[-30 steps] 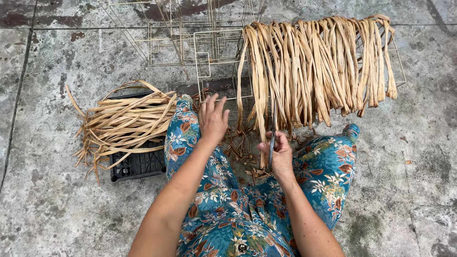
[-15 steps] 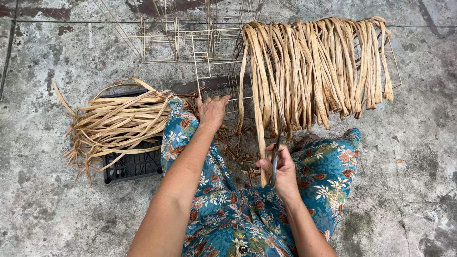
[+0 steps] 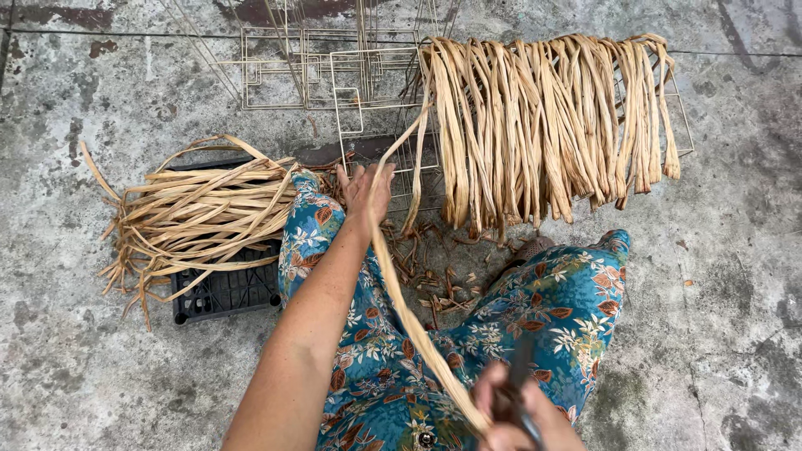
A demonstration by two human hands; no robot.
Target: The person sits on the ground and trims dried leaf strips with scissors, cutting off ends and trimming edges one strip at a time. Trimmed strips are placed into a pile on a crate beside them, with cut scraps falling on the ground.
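left hand [image 3: 365, 189] on straw strip [image 3: 401, 301] | right hand [image 3: 514, 413] grips strip, knife [image 3: 520, 376]

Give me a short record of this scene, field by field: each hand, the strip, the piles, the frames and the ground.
left hand: left hand raised by the knee, fingers spread, the strip passing over it
right hand: right hand at the bottom edge, blurred, gripping the strip's near end with a dark tool
strip: long tan fibre strip running from the hung bundle to the right hand
hung bundle: tan strips draped over a wire rack
loose pile: strips lying on a black crate
frames: wire frames behind
ground: stained concrete
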